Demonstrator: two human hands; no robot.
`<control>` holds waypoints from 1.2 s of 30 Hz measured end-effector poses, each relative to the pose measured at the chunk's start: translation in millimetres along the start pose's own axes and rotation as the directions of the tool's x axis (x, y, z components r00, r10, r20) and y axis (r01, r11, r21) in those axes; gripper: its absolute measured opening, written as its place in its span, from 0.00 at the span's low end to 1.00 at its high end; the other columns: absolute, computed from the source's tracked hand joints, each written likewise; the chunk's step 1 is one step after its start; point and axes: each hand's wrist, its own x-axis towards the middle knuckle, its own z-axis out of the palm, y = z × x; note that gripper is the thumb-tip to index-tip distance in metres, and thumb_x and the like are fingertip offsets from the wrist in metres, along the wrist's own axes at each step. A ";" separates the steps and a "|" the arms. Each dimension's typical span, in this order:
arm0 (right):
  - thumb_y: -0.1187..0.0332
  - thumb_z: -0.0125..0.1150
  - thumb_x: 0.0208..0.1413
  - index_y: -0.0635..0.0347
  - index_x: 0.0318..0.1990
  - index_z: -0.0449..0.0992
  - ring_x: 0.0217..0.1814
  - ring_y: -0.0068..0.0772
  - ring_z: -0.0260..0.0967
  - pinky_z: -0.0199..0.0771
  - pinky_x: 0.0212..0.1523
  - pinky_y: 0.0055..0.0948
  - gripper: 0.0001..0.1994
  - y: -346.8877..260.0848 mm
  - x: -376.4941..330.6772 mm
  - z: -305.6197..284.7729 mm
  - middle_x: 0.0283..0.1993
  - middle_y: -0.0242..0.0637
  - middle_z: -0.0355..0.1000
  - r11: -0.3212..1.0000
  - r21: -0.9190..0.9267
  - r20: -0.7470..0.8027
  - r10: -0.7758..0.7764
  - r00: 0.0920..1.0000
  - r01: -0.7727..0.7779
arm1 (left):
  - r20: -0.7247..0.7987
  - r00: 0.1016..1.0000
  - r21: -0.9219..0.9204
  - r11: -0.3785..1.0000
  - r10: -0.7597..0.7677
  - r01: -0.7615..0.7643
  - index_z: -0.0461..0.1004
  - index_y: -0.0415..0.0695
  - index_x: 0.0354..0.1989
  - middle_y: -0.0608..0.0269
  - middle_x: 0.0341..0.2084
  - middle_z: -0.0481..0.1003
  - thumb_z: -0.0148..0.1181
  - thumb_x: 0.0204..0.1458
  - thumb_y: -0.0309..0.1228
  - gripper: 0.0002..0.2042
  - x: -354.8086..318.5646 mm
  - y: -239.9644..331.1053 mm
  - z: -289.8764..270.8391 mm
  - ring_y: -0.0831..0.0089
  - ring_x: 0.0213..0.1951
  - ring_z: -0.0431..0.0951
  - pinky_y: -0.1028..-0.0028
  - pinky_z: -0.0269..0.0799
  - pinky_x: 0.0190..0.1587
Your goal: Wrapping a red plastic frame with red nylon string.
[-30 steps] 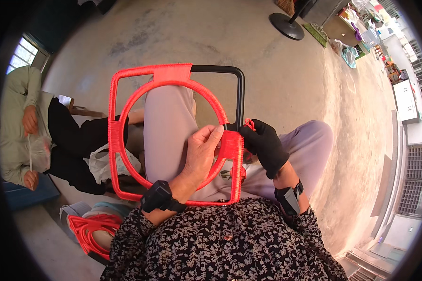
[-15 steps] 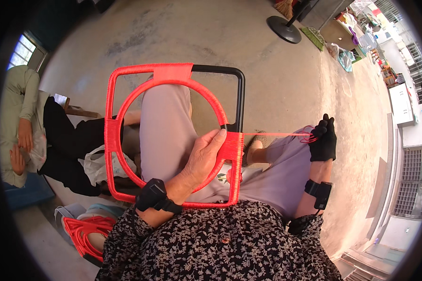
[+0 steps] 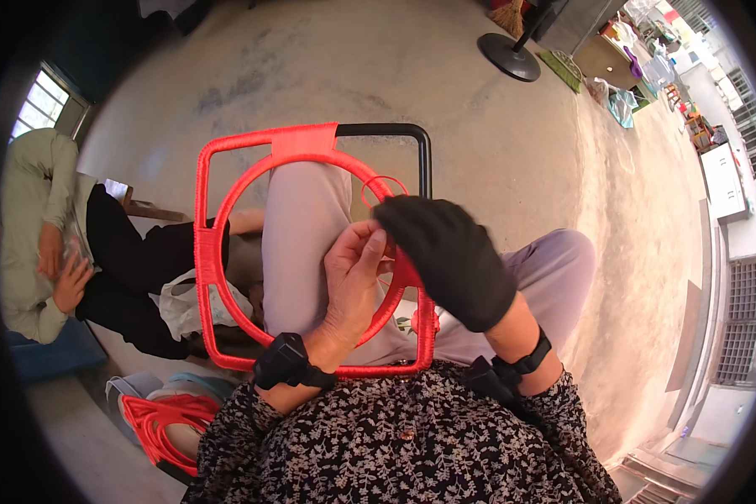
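Leftward from its outstretched reach, the black-gloved right hand had swung back over the square red-wrapped frame with an inner ring, which filled the picture's centre. I saw the bare left hand gripping its right side. Thin red cord looped just above; whether the glove's fingers pinched it, I couldn't tell.

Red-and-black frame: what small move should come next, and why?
Probably draw the red cord snug with the gloved right hand: the cord stands in a slack loop by its fingertips, and the frame is bare black at its upper right corner.
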 end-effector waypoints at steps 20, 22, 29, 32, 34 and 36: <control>0.75 0.48 0.57 0.63 0.45 0.71 0.25 0.19 0.62 0.66 0.31 0.20 0.10 67.7 -73.4 14.6 0.44 0.37 0.69 -0.085 0.974 0.194 0.798 0.570 -0.212 | 0.074 0.959 -0.196 0.939 -0.274 0.284 0.73 0.40 0.38 0.67 0.28 0.75 0.49 0.58 0.28 0.07 0.0 1.3 -5.0 0.81 0.28 0.73 0.81 0.70 0.32; 0.72 0.49 0.59 0.63 0.45 0.72 0.27 0.20 0.64 0.67 0.31 0.21 0.10 69.4 -76.9 14.0 0.42 0.37 0.71 0.343 0.809 0.174 0.634 0.753 -0.477 | 0.036 0.957 -0.190 0.939 -0.287 0.288 0.74 0.39 0.37 0.66 0.29 0.76 0.50 0.59 0.30 0.08 1.2 -1.8 -5.9 0.81 0.28 0.73 0.80 0.70 0.32; 0.61 0.52 0.61 0.61 0.50 0.73 0.21 0.17 0.64 0.66 0.22 0.20 0.16 50.3 -51.9 52.8 0.24 0.29 0.69 0.006 0.674 0.613 0.553 0.564 -0.738 | -0.038 0.968 -0.050 0.968 -0.250 0.248 0.74 0.38 0.39 0.67 0.30 0.76 0.51 0.59 0.26 0.06 8.5 -14.7 -0.8 0.82 0.31 0.74 0.81 0.70 0.36; 0.60 0.54 0.60 0.61 0.48 0.75 0.22 0.17 0.64 0.66 0.23 0.20 0.16 52.1 -52.1 51.6 0.23 0.29 0.69 -0.013 0.641 0.679 0.476 0.559 -0.767 | -0.033 0.973 -0.078 0.971 -0.227 0.224 0.74 0.38 0.39 0.66 0.31 0.76 0.52 0.59 0.25 0.06 9.5 -18.2 -3.1 0.81 0.32 0.74 0.80 0.70 0.36; 0.60 0.53 0.60 0.61 0.47 0.75 0.21 0.17 0.63 0.66 0.22 0.20 0.15 53.3 -49.4 45.6 0.23 0.28 0.68 0.015 0.602 0.697 0.480 0.533 -0.799 | -0.023 0.977 -0.084 0.975 -0.211 0.208 0.74 0.38 0.39 0.66 0.32 0.76 0.52 0.59 0.25 0.06 10.1 -20.4 -5.3 0.81 0.32 0.74 0.80 0.71 0.36; 0.61 0.53 0.61 0.60 0.46 0.76 0.20 0.16 0.63 0.65 0.22 0.19 0.14 53.8 -51.2 46.6 0.22 0.27 0.67 0.043 0.557 0.712 0.489 0.503 -0.830 | -0.008 0.978 -0.026 0.977 -0.210 0.210 0.73 0.37 0.41 0.66 0.33 0.76 0.52 0.59 0.25 0.06 11.4 -21.4 -7.2 0.80 0.32 0.75 0.79 0.71 0.37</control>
